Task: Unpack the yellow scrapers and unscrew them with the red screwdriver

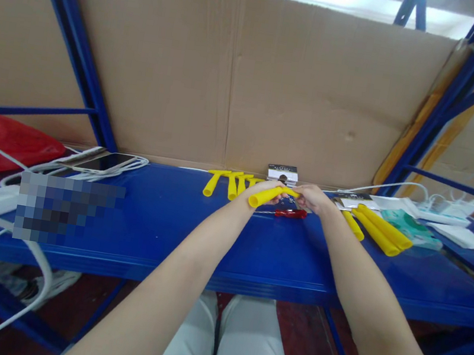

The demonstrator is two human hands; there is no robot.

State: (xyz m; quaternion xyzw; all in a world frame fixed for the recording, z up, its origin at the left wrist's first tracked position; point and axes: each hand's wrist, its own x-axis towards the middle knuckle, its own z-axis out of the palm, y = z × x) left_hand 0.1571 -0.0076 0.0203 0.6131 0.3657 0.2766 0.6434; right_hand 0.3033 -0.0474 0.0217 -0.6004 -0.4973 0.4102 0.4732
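A yellow T-shaped piece with a hollow handle (264, 197) is held over the blue table (157, 225). My left hand (271, 190) is closed around its handle, whose open end points toward me and to the left. At its crosspiece, my right hand (311, 197) has its fingers closed on the right end. Just below the hands lies a screwdriver with a red handle (290, 213). Behind them stands a black and white card package (282, 174). Several similar yellow pieces (232, 186) lie in a row left of my hands.
More yellow handles (376, 229) lie at the right, near a green plastic packet (411, 228) and white papers (461, 236). At the left are a red bag (3, 147), a phone (98, 160) and white cables (40, 266). Cardboard (234, 81) stands behind the table.
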